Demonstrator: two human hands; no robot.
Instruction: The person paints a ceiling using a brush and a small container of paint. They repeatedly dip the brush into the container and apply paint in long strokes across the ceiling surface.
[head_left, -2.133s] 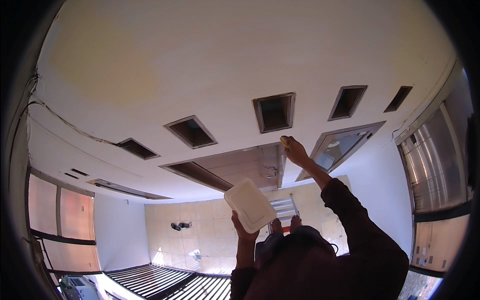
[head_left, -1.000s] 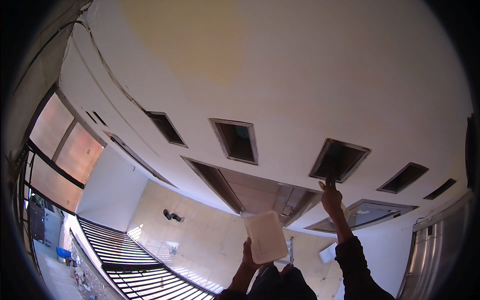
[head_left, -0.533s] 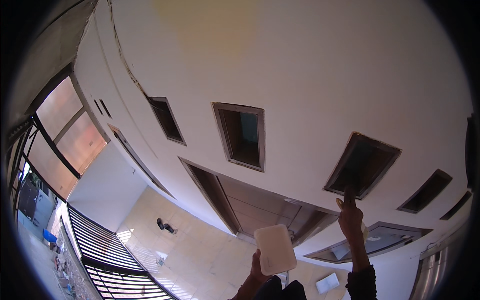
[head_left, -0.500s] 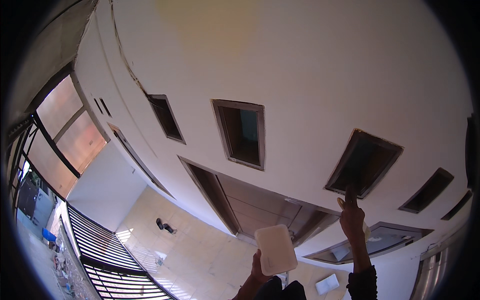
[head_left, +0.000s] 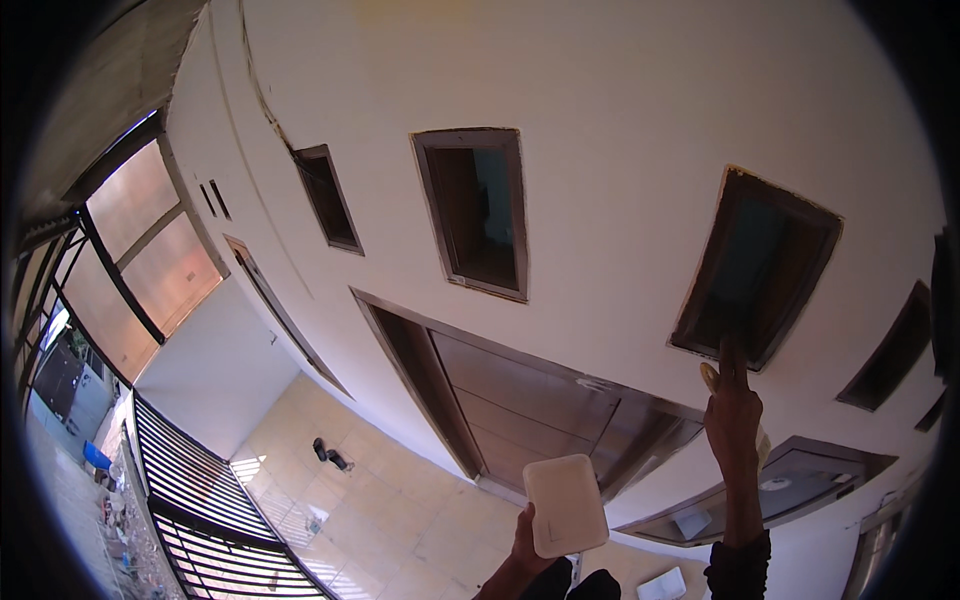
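My left hand (head_left: 523, 540) grips a shallow cream rectangular plastic container (head_left: 566, 506) by its left edge, holding it out above the floor. My right hand (head_left: 734, 410) is raised to the lower edge of a dark brown window frame (head_left: 690, 300) in the white wall. Its fingers point up and touch or nearly touch the frame; from here I cannot tell which. Something pale yellowish (head_left: 709, 377) shows beside the thumb, and a pale bit sticks out on the hand's other side. The hand hides most of it, so its kind is unclear.
More brown-framed openings (head_left: 470, 210) run along the wall (head_left: 620, 110). Below them is a wide brown door (head_left: 510, 400). Far below, dark footwear (head_left: 330, 455) and a white flat item (head_left: 662, 585) lie on the tiled floor (head_left: 400, 500). A black railing (head_left: 215, 500) stands at left.
The view has shifted, so the wall openings sit higher in the picture. Both hands appear slightly farther right. The right hand stays at the window's lower edge; the left keeps the container.
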